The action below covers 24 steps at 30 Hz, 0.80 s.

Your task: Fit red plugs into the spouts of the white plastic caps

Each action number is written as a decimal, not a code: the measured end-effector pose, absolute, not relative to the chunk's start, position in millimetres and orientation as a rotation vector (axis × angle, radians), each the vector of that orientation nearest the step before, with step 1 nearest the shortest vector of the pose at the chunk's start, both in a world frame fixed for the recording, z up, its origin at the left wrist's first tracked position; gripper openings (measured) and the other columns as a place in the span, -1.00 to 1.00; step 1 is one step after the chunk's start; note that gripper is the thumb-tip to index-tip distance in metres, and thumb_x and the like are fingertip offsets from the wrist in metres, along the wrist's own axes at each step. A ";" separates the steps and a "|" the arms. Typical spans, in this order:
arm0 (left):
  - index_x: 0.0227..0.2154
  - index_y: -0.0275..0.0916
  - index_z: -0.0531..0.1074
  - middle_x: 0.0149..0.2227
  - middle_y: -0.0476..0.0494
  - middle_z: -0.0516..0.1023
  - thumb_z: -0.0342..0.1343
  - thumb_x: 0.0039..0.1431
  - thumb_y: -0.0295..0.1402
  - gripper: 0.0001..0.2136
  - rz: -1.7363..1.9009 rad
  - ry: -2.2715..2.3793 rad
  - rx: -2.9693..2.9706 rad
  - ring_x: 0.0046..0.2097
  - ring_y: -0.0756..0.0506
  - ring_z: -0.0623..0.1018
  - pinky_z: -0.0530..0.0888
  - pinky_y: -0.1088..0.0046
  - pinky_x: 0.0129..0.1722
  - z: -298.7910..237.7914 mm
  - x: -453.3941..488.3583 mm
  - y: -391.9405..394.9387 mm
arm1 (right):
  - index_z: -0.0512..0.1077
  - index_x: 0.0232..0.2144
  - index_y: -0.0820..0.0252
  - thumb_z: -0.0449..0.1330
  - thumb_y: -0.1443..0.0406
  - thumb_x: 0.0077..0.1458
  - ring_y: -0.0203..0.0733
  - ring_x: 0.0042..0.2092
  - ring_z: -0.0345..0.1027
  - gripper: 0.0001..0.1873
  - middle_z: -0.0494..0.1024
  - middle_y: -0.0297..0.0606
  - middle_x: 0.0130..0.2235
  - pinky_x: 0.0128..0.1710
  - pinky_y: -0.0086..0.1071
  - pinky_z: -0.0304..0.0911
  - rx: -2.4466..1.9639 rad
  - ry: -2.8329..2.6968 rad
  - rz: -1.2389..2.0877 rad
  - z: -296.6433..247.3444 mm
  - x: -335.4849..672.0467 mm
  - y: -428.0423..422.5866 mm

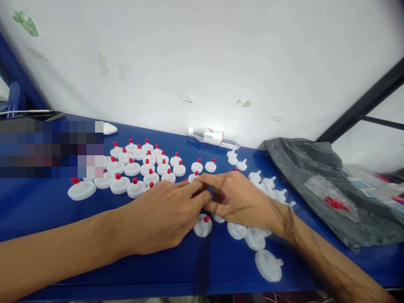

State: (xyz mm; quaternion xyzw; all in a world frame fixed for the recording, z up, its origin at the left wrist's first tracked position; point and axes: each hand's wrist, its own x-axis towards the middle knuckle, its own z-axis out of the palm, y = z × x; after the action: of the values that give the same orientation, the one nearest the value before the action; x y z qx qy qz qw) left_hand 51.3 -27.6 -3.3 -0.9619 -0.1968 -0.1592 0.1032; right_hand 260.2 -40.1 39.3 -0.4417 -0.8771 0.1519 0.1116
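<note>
A white wall [208, 54] with torn scraps stuck on it rises behind the blue surface [142, 265]. A grey bag [293, 168] lies at the right. The left hand [173, 212] and right hand [236, 200] meet with fingers bent and narrow; I cannot tell what they hold. A bottle [213, 136] lies near the wall. Red-tipped lids [131, 169] crowd the left, apparently the finished, larger share; bare lids [268, 266] at the right seem left over. Loose red caps [336, 204] lie on the bag in clear plastic [318, 187].
</note>
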 end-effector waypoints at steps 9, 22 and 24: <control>-0.14 -0.15 0.40 -0.08 -0.11 0.53 -0.01 0.29 -0.48 -0.83 -0.487 -0.571 -2.836 -0.21 -0.15 0.59 0.47 0.24 -0.43 -7.4 49.4 -27.1 | 0.43 -0.21 0.13 0.15 0.37 0.12 -0.34 -0.47 0.18 -0.84 0.47 -0.44 -0.44 -0.46 -0.39 -0.09 -1.329 -2.577 0.446 38.8 259.6 -39.4; -0.12 -0.15 0.34 -0.09 -0.10 0.54 -0.03 0.31 -0.47 -0.86 -0.470 -0.620 -2.864 -0.26 -0.14 0.59 0.43 0.26 -0.47 -5.9 50.4 -26.6 | 0.44 -0.21 0.13 0.16 0.38 0.12 -0.34 -0.47 0.18 -0.83 0.45 -0.46 -0.45 -0.45 -0.38 -0.12 -1.319 -2.584 0.433 39.0 259.8 -39.3; -0.13 -0.15 0.33 -0.07 -0.09 0.54 -0.03 0.32 -0.47 -0.86 -0.464 -0.620 -2.864 -0.25 -0.14 0.59 0.44 0.25 -0.45 -5.9 50.0 -27.0 | 0.44 -0.21 0.13 0.15 0.37 0.13 -0.34 -0.47 0.18 -0.84 0.45 -0.45 -0.45 -0.45 -0.39 -0.12 -1.322 -2.586 0.436 39.1 259.6 -39.4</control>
State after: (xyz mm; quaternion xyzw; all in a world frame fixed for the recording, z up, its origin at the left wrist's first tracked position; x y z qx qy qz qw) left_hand 50.0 -27.0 -5.9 -0.9617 -0.2082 -0.1558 0.0872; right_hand 259.6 -39.4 39.1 -0.4479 -0.8758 0.1477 0.1022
